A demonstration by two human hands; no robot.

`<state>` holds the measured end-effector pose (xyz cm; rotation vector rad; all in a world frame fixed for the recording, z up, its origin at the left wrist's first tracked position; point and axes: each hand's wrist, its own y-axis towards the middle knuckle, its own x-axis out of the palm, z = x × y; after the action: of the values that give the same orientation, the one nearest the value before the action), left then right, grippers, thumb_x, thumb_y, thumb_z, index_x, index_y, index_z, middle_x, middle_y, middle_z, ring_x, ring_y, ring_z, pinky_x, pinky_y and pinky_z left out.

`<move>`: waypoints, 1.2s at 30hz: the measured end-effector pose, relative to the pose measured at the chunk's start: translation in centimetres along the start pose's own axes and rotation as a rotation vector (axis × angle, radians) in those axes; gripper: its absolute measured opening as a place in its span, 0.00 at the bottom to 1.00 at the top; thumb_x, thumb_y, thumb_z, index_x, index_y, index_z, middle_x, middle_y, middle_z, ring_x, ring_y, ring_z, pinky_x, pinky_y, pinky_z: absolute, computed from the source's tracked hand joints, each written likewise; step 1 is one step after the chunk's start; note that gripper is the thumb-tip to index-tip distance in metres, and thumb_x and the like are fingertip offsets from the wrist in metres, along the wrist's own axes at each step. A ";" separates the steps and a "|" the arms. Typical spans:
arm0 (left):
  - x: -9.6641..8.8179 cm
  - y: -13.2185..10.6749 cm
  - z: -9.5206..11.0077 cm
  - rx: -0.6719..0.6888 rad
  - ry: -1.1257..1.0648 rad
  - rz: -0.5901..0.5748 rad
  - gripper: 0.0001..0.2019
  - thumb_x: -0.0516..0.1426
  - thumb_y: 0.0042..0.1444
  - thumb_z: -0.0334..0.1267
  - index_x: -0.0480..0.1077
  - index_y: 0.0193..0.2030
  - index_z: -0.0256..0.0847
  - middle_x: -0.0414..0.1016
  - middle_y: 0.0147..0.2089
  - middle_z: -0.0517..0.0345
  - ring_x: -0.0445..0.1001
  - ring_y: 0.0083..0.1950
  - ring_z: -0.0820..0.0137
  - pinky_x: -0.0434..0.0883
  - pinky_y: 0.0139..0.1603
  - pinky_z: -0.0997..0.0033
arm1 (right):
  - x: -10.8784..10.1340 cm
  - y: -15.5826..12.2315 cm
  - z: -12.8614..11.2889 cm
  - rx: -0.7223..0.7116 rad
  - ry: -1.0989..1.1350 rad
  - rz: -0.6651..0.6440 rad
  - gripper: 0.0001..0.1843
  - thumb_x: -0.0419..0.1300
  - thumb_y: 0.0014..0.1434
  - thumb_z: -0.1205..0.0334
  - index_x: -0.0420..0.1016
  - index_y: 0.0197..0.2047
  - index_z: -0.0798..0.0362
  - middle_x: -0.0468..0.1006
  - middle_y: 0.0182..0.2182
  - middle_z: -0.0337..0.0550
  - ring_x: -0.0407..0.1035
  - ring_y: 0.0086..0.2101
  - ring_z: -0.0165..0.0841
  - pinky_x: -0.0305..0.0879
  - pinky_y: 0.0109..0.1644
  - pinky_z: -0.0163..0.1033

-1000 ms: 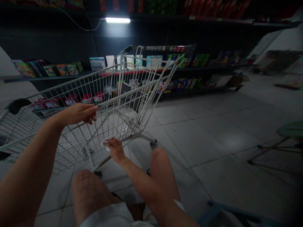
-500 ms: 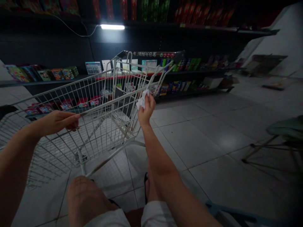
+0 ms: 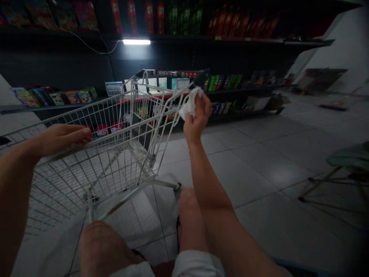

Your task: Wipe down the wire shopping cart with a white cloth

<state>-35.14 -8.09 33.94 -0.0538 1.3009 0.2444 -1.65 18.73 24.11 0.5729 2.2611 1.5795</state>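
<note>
A white wire shopping cart (image 3: 118,154) stands slantwise in front of my knees, its handle (image 3: 175,73) at the far end. My right hand (image 3: 198,115) pinches a crumpled white cloth or tissue (image 3: 188,105) between thumb and fingers, near the upright wires under the handle. Whether the cloth touches the wires I cannot tell. On the left, my left hand (image 3: 65,139) lies at the cart's near top rail, its fingers stretched out to the right and slightly blurred. Nothing shows in that hand.
Behind the cart run dark shelves (image 3: 161,50) with bottles (image 3: 184,17), boxes and packets. A lit tube lamp (image 3: 136,42) hangs under the upper shelf. A folding stool (image 3: 343,173) stands at right on the tiled floor (image 3: 259,161).
My right hand has moved right and up with the cloth. The cart appears farther left, its handle end turned. My left hand has risen, its fingers straighter on the rail. The view has tilted up slightly.
</note>
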 end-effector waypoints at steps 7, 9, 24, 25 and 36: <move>3.5 7.4 14.2 0.316 0.106 0.051 0.30 0.40 0.64 0.58 0.73 0.48 0.38 0.79 0.41 0.49 0.76 0.40 0.64 0.69 0.42 0.66 | 4.2 -1.2 -5.4 0.099 0.049 -0.119 0.38 0.48 0.52 0.75 0.63 0.65 0.45 0.61 0.64 0.45 0.51 0.67 0.44 0.51 0.69 0.62; 5.0 8.5 15.6 0.309 0.187 0.093 0.30 0.38 0.65 0.57 0.73 0.47 0.37 0.79 0.41 0.45 0.76 0.41 0.62 0.68 0.42 0.65 | 4.4 -6.1 -6.5 0.069 0.076 -0.221 0.37 0.49 0.50 0.76 0.67 0.63 0.47 0.63 0.64 0.45 0.52 0.66 0.43 0.52 0.70 0.58; 5.6 6.7 11.7 0.192 0.338 0.227 0.29 0.36 0.66 0.53 0.73 0.45 0.40 0.78 0.34 0.48 0.76 0.36 0.62 0.66 0.37 0.65 | 5.2 2.4 -6.9 -0.037 -0.005 -0.149 0.33 0.47 0.60 0.74 0.60 0.68 0.48 0.58 0.67 0.44 0.49 0.67 0.42 0.51 0.70 0.59; 5.5 6.5 11.6 0.198 0.323 0.221 0.29 0.36 0.66 0.54 0.73 0.45 0.40 0.78 0.33 0.49 0.76 0.35 0.62 0.66 0.37 0.65 | 5.6 0.0 -7.8 -0.076 -0.002 -0.167 0.31 0.48 0.61 0.73 0.62 0.66 0.48 0.60 0.66 0.43 0.51 0.66 0.41 0.52 0.71 0.56; 5.1 5.0 10.4 0.181 0.289 0.247 0.31 0.36 0.65 0.57 0.73 0.44 0.40 0.76 0.31 0.50 0.74 0.34 0.61 0.65 0.37 0.63 | 4.4 -33.4 -9.0 -0.026 0.202 -0.772 0.17 0.58 0.62 0.69 0.78 0.52 0.48 0.77 0.53 0.43 0.65 0.53 0.35 0.66 0.60 0.43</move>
<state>-25.04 -0.63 32.31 0.2340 1.6135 0.3374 -14.40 3.31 -4.42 -0.4532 2.1816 1.2833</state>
